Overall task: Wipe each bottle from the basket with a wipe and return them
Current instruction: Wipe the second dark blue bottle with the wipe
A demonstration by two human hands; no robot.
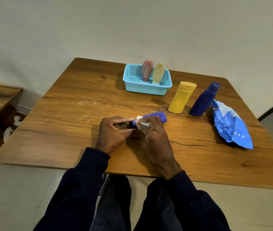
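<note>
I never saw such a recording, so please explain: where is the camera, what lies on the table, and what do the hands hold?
No machine here: a person wears one camera on the head, looking down at their own hands. The left hand grips one end of a blue bottle turned on its side; the right hand presses a white wipe on it. Behind, on the wooden table, a light-blue basket holds a pink bottle and a pale yellow bottle. To its right stand a bright yellow bottle and a dark blue bottle, beside a blue wipes pack.

Five bottles (181,97) (two in basket (146,90)), one wipe (143,122), one wipe pack (230,124)
</note>
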